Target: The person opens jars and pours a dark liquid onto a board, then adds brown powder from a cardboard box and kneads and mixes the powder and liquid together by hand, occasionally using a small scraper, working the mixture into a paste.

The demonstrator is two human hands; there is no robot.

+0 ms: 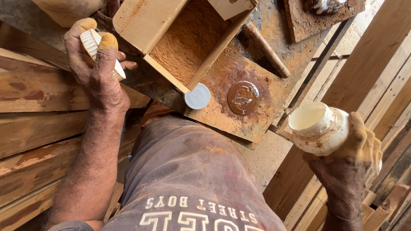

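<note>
Near the front edge of the rust-stained board point(252, 115) that serves as the surface, a glossy brown puddle of glue or resin point(243, 97) lies just beside a small grey disc-shaped lid point(197, 96), with the open wooden box of orange-brown powder point(188, 38) touching the lid from behind. The person's right hand point(357, 158) is closed around a white plastic jar point(319, 127), held tilted on its side with its open mouth turned toward the board, well off to the right of the puddle and apart from it. The left hand point(96, 60), its fingertips coated in yellow residue, is pinched shut on a small ribbed wooden block point(95, 47), thumb over one end, and hovers beyond the left edge of the board, near the box but not touching it. Judging from this, the step in hand looks like mixing a filler: liquid is already out on the board and powder sits ready. The next move would seem to call for setting the jar down upright or capping it with the grey lid, then bringing the block across to the puddle, which lies between the two hands, somewhat closer to the jar. A round wooden stick point(266, 49) rests on the board behind the puddle.
</note>
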